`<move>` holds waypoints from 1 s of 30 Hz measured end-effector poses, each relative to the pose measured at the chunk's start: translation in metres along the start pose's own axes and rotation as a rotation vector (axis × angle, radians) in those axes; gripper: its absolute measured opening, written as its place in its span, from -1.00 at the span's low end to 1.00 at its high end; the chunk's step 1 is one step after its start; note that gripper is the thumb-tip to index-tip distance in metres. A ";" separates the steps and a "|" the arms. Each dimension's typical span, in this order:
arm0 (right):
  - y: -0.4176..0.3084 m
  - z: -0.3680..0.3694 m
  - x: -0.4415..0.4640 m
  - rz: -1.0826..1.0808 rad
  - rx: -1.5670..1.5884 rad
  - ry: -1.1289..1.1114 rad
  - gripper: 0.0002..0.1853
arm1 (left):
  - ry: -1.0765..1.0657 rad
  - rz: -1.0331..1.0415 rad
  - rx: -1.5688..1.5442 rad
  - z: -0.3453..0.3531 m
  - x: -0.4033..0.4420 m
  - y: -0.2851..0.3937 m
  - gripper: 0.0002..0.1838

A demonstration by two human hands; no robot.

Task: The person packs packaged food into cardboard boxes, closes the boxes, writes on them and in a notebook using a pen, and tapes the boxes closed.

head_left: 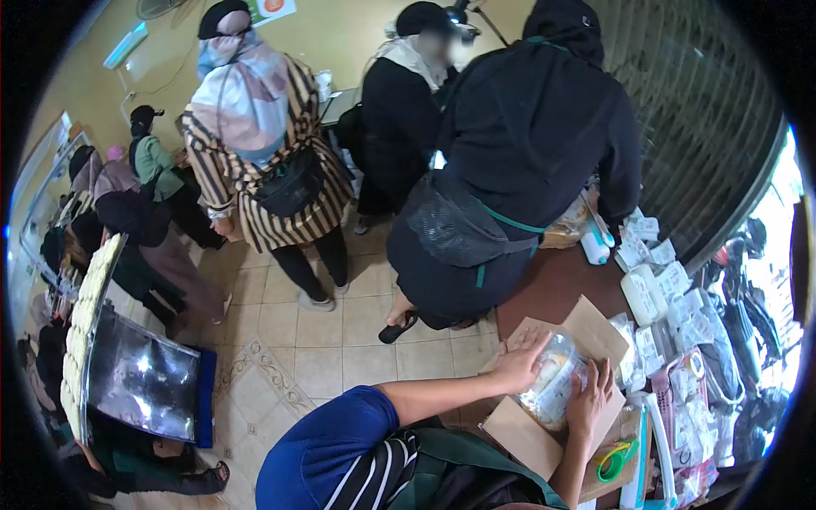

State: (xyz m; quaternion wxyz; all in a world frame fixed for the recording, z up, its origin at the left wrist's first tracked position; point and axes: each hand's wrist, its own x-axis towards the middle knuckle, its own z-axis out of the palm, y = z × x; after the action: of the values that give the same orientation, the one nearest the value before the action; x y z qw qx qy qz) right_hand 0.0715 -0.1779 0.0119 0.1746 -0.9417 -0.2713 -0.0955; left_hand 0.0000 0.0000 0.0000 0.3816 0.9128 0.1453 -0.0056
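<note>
An open cardboard box (529, 440) with its flaps folded out stands in front of me. Clear plastic packages (548, 387) fill it, with pale and orange-brown contents I cannot make out. My left hand (520, 361) lies flat over the upper left side of the packages, fingers stretched and pointing right. On the opposite side, my right hand (589, 398) rests with spread fingers against the packages' edge and the box. Neither hand is wrapped around anything. Close to my right forearm sits a green tape dispenser (615, 461).
A brown table (544, 285) carries a white container (643, 295), paper slips (671, 280) and several wrapped packs. Ahead, a person in black (527, 153) leans over it. Someone in stripes (255, 144) stands on the tiles. At left, a tray of pale pieces (85, 331) is carried.
</note>
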 end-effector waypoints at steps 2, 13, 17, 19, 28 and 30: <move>0.007 0.003 0.002 0.035 0.065 0.002 -0.51 | 0.001 0.025 -0.054 0.006 0.005 0.000 -0.29; 0.017 0.012 0.000 -0.035 -0.138 0.112 -0.48 | -0.096 0.139 -0.252 -0.016 -0.047 -0.083 -0.40; 0.012 0.006 0.007 0.008 -0.238 0.027 -0.45 | -0.106 -0.109 -0.429 0.017 -0.114 -0.190 -0.34; 0.019 0.008 0.015 -0.054 -0.244 -0.045 -0.43 | -0.541 -0.290 -0.112 0.028 -0.157 -0.256 -0.32; 0.073 0.031 0.080 0.142 -0.047 -0.350 -0.51 | -0.263 -1.094 -0.238 0.064 -0.330 -0.350 -0.28; 0.079 0.030 0.083 0.170 0.033 -0.367 -0.49 | -0.188 -1.156 -0.317 0.065 -0.344 -0.349 -0.27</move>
State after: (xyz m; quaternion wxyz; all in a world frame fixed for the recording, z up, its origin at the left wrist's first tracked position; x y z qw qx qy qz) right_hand 0.1864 -0.1887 -0.0148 0.1449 -0.9599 -0.2194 0.0972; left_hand -0.4169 0.0973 -0.2473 0.4592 0.6139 0.5822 -0.2707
